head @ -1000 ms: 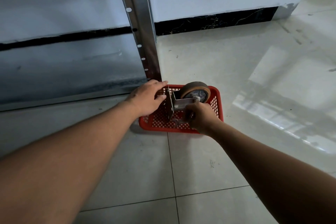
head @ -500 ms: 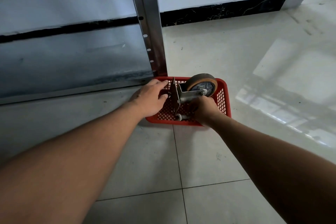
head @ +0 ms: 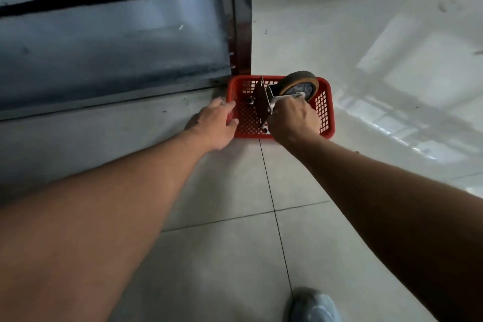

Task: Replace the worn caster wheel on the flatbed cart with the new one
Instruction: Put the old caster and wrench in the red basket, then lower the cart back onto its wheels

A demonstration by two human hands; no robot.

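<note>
Where the view's 9 o'clock side is filled by a dull steel panel (head: 109, 47), its lower edge runs along the tiled floor (head: 222, 191). At its right end a steel post (head: 239, 21) with small holes rises toward 12 o'clock. At the foot of the post sits a red basket (head: 325, 112) with perforated walls, just above the centre of the view. The left hand (head: 214, 123) reaches in from 8 o'clock and lies at the basket's 9 o'clock end. Its fingers are loose and only lightly bent, touching the rim there without closing round it. Small metal pieces (head: 250, 99) lie on the basket's bottom, too small to name. Over the basket is the caster (head: 300, 85). Its flat mounting plate stands on edge and faces 9 o'clock, and its tan-treaded wheel points toward 1 o'clock, above the far rim. Whether the plate's lower corner touches the basket I cannot tell. The right hand (head: 292, 119) comes from 4 o'clock and is clenched round the caster's metal fork, just behind the plate. Toward 3 o'clock the glossy floor shows pale reflections. At 5 o'clock, by the lower edge, a grey shoe (head: 313, 306) stands on the tiles.
</note>
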